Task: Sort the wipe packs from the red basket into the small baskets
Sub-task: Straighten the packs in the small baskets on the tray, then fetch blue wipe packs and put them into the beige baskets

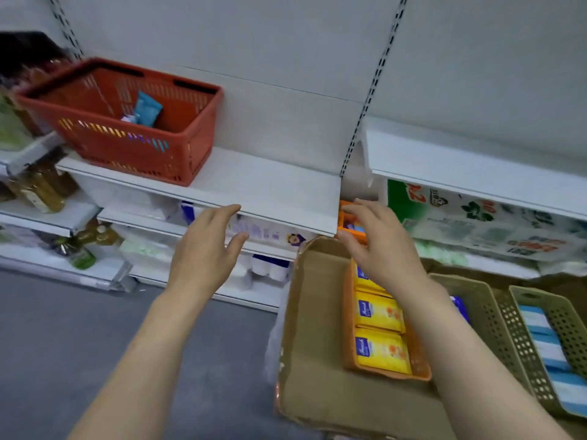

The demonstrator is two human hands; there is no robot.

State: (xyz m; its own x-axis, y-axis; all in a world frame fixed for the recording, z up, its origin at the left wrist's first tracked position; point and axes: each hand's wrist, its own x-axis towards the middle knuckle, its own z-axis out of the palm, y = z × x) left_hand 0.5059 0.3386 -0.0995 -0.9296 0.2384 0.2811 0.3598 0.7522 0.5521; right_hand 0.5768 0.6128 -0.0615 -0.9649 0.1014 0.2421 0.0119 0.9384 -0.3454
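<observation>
Along a shop aisle of white metal shelving with slotted uprights and a grey floor (pixel 206 344), the red basket (pixel 120 122) stands on a bare white shelf (pixel 254 182) at the upper left. Inside it a teal wipe pack (pixel 146 110) leans upright, with more packs showing through the slats low down. Below and to the right, a worn cardboard box (pixel 314 312) carries an orange small basket (pixel 349 354) holding a row of yellow wipe packs (pixel 379 349), each with a blue label whose script is too blurred to read. Beside it sit two beige perforated baskets; the nearer one (pixel 498 325) shows a blue pack, mostly hidden by the forearm, and the far one (pixel 571 319) holds blue-and-white packs (pixel 549 344). Both hands are empty with fingers loosely spread: the left hand (pixel 206 249) is raised below the shelf edge, the right hand (pixel 378 239) over the far end of the orange basket. Under the right-hand shelf lies a large white and green package (pixel 476 223) with red print I cannot read. Bottles (pixel 41 188) of amber liquid stand on the shelves at far left.
</observation>
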